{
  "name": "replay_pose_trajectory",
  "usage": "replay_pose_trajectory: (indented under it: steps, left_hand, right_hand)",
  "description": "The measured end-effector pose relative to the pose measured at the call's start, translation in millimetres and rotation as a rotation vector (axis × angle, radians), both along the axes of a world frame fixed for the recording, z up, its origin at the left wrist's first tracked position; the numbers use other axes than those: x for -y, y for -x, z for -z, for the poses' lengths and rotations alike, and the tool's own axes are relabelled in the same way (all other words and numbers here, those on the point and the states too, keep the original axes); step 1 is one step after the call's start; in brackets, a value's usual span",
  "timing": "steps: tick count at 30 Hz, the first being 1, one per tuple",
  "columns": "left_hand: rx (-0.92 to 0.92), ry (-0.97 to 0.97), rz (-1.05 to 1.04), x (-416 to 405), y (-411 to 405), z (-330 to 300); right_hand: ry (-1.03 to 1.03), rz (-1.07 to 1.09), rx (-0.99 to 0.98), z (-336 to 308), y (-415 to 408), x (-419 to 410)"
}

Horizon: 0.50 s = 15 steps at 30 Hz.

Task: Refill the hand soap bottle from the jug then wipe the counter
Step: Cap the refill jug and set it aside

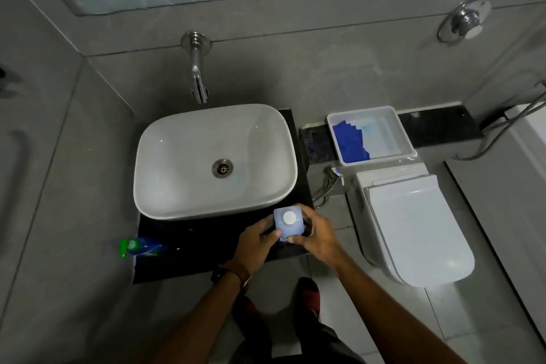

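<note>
A pale blue jug (289,222) with a white round cap stands upright at the front right corner of the black counter (192,248). My left hand (256,245) grips its left side and my right hand (317,235) grips its right side. The jug's lower body is hidden behind my fingers. A blue hand soap bottle (141,247) with a green pump top lies on its side at the counter's front left corner, well apart from both hands.
A white basin (177,156) fills most of the counter, under a wall tap (198,80). To the right, a white tray (406,139) holding a blue cloth (350,142) sits on a dark ledge above a closed toilet (413,224).
</note>
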<state>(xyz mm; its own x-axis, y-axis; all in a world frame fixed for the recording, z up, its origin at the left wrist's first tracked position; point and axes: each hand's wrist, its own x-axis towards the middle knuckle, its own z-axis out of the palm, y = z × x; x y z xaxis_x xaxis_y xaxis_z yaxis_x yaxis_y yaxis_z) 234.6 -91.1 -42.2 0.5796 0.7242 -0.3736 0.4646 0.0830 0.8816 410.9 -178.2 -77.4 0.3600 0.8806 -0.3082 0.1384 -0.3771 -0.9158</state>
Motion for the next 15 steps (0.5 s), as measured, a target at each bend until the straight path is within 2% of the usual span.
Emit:
replay_pose_trajectory:
  steps: [15]
  left_hand:
    - [-0.086, 0.044, -0.066, 2.7, 0.9, 22.3]
  right_hand:
    - [0.09, -0.034, 0.036, 13.0, -0.3, -0.6]
